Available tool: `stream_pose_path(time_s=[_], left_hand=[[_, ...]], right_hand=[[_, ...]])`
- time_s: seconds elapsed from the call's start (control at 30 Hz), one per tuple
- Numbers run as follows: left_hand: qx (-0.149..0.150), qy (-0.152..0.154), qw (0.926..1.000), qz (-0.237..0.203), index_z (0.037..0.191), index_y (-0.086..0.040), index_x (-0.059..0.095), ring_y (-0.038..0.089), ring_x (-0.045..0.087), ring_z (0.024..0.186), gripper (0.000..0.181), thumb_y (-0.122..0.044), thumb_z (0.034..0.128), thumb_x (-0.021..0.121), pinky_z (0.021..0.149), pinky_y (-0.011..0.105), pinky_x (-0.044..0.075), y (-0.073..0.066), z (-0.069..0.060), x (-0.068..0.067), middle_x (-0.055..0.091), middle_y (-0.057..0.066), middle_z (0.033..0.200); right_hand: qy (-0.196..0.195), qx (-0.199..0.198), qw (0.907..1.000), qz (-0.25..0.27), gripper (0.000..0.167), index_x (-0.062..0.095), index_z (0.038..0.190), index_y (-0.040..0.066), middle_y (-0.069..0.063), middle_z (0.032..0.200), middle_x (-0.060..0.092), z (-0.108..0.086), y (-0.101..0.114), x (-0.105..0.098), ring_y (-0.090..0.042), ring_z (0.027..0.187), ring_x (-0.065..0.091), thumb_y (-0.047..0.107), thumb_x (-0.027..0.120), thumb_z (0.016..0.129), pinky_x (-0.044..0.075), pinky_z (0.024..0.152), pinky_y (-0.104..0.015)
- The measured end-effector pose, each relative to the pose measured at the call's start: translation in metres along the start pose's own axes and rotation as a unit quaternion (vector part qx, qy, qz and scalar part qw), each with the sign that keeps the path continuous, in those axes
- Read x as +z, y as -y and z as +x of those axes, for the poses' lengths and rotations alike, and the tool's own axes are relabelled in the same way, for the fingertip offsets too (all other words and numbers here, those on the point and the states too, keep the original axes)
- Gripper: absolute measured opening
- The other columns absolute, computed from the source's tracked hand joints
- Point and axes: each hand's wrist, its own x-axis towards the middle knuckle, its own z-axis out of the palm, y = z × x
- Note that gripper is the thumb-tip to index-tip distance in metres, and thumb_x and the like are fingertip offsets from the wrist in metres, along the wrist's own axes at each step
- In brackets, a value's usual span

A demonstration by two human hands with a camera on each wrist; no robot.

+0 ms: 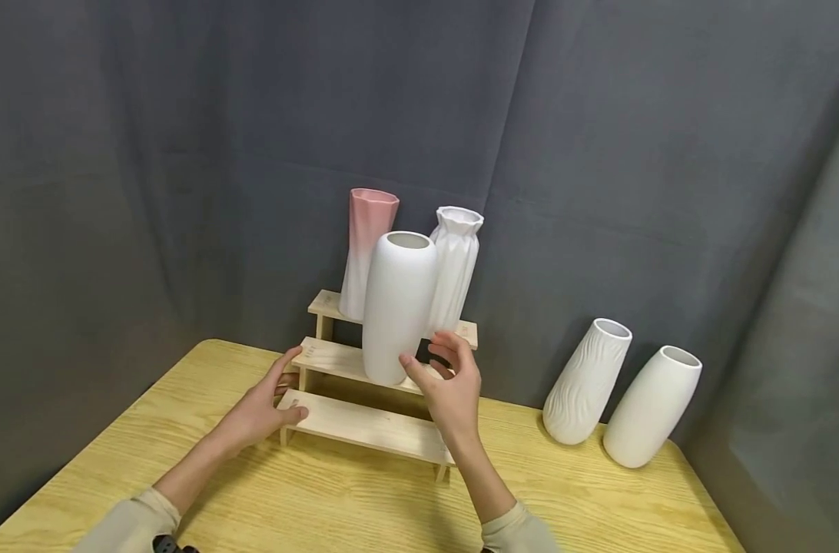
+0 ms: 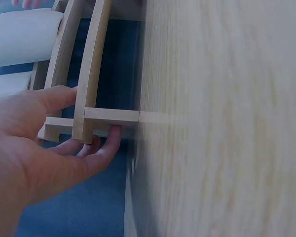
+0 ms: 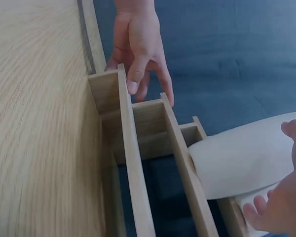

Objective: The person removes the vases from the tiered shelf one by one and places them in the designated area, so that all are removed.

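A three-step wooden stand (image 1: 371, 424) bears a smooth white vase (image 1: 397, 307) on its middle step. My left hand (image 1: 257, 411) grips the stand's left end; in the left wrist view, the thumb of this hand (image 2: 44, 143) lies at a plank (image 2: 91, 74) and the fingers reach around the side support. Beside the smooth vase's lower right is my right hand (image 1: 454, 392), fingers loosely bent and thumb at the vase's front edge; whether it touches is unclear. The right wrist view shows this hand (image 3: 286, 197) by the vase (image 3: 241, 158).
On the top step stand a pink-and-white vase (image 1: 367, 253) and a pleated white vase (image 1: 454, 269), the latter partly hidden. At the right of the wooden table (image 1: 323, 507) are a wavy-textured white vase (image 1: 585, 388) and another smooth one (image 1: 651, 411). Grey curtains (image 1: 634, 153) hang behind.
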Motion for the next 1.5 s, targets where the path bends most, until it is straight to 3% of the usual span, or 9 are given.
stream_pose_path(time_s=[0.17, 0.33, 0.53, 0.77, 0.97, 1.2, 1.5], left_hand=[[-0.006, 0.000, 1.0000, -0.005, 0.165, -0.026, 0.013, 0.054, 0.030, 0.140, 0.099, -0.005, 0.0911, 0.076, 0.111, 0.065, 0.027, 0.000, -0.004, -0.001, 0.037, 0.032, 0.150], [-0.002, -0.001, 1.0000, -0.008, 0.165, -0.025, 0.013, 0.053, 0.031, 0.141, 0.098, -0.005, 0.0914, 0.075, 0.110, 0.066, 0.027, -0.002, -0.004, 0.000, 0.036, 0.032, 0.151], [-0.009, 0.000, 0.9999, -0.011, 0.165, -0.026, 0.013, 0.053, 0.028, 0.141, 0.098, -0.004, 0.0918, 0.074, 0.111, 0.065, 0.026, -0.006, -0.001, 0.000, 0.035, 0.031, 0.152], [-0.006, 0.005, 0.9999, -0.012, 0.165, -0.026, 0.013, 0.053, 0.027, 0.142, 0.097, -0.004, 0.0922, 0.074, 0.111, 0.066, 0.025, -0.007, 0.004, 0.002, 0.036, 0.031, 0.152], [-0.009, 0.003, 0.9999, -0.010, 0.165, -0.027, 0.012, 0.052, 0.027, 0.143, 0.099, -0.004, 0.0918, 0.074, 0.112, 0.065, 0.023, -0.004, -0.001, 0.001, 0.035, 0.030, 0.153], [-0.012, 0.007, 0.9998, -0.017, 0.165, -0.027, 0.012, 0.053, 0.027, 0.142, 0.099, -0.004, 0.0916, 0.075, 0.111, 0.066, 0.024, 0.001, -0.006, 0.001, 0.035, 0.031, 0.152], [-0.001, 0.003, 0.9996, -0.028, 0.164, -0.027, 0.014, 0.050, 0.029, 0.143, 0.098, -0.003, 0.0910, 0.075, 0.114, 0.063, 0.020, 0.002, 0.000, 0.001, 0.036, 0.030, 0.151]], right_hand=[[0.002, 0.037, 0.9993, -0.011, 0.076, 0.055, 0.138, 0.013, -0.008, 0.130, 0.056, -0.001, -0.006, 0.018, -0.030, 0.119, 0.055, 0.031, 0.094, 0.075, 0.044, 0.102, -0.052], [-0.007, 0.041, 0.9986, -0.033, 0.087, 0.048, 0.143, 0.017, -0.003, 0.131, 0.053, 0.003, -0.007, 0.033, -0.026, 0.118, 0.055, 0.039, 0.094, 0.072, 0.046, 0.098, -0.050], [-0.014, 0.039, 0.9986, -0.032, 0.099, 0.038, 0.153, 0.018, -0.003, 0.137, 0.048, 0.008, -0.009, 0.042, -0.025, 0.119, 0.055, 0.037, 0.094, 0.073, 0.049, 0.094, -0.043], [-0.022, 0.038, 0.9987, -0.026, 0.096, 0.038, 0.152, 0.018, -0.005, 0.138, 0.046, 0.009, -0.012, 0.040, -0.029, 0.119, 0.054, 0.033, 0.093, 0.074, 0.049, 0.092, -0.047], [-0.013, 0.042, 0.9986, -0.030, 0.097, 0.039, 0.153, 0.017, -0.006, 0.139, 0.046, 0.006, -0.012, 0.043, -0.030, 0.120, 0.054, 0.033, 0.093, 0.074, 0.049, 0.094, -0.047], [-0.013, 0.065, 0.9960, -0.060, 0.096, 0.041, 0.151, 0.018, -0.001, 0.134, 0.049, -0.001, -0.017, 0.047, -0.022, 0.115, 0.052, 0.032, 0.093, 0.072, 0.049, 0.092, -0.045], [-0.006, 0.055, 0.9968, -0.057, 0.094, 0.040, 0.150, 0.019, -0.001, 0.132, 0.047, 0.003, -0.021, 0.049, -0.024, 0.117, 0.053, 0.032, 0.092, 0.072, 0.049, 0.093, -0.047]])
